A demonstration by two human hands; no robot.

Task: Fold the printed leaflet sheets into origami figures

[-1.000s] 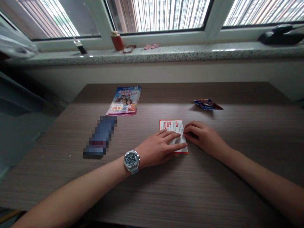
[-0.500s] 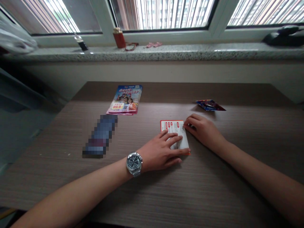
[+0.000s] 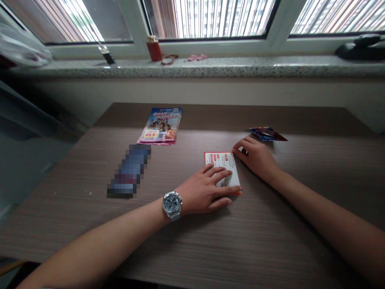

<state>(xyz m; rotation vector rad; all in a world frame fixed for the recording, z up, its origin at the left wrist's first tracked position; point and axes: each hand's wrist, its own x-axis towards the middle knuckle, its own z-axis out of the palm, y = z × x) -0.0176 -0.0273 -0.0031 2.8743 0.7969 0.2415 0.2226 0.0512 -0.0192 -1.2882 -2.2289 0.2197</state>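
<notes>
A folded leaflet [image 3: 221,159], white with red print and a red border, lies on the table. My left hand [image 3: 207,188], with a silver watch on its wrist, rests flat across it with fingers spread. The palm and fingers cover the leaflet's lower left part. My right hand [image 3: 255,156] is closed in a pinch at the leaflet's far right corner, thumb and fingertips together on the edge. Just beyond that hand, a folded blue and red leaflet [image 3: 269,134] stands partly raised off the table.
A stack of colourful flyers [image 3: 161,126] lies at the back left of the table [image 3: 186,249]. Nearer me is a pixelated dark oblong thing [image 3: 129,171]. The stone windowsill [image 3: 234,70] behind holds a red bottle-like object [image 3: 154,49] and a small dark-bottomed container [image 3: 107,56].
My right hand has slid a little away from me along the leaflet's right edge to its far corner. My left hand stays on the leaflet. The whole view has shifted slightly.
</notes>
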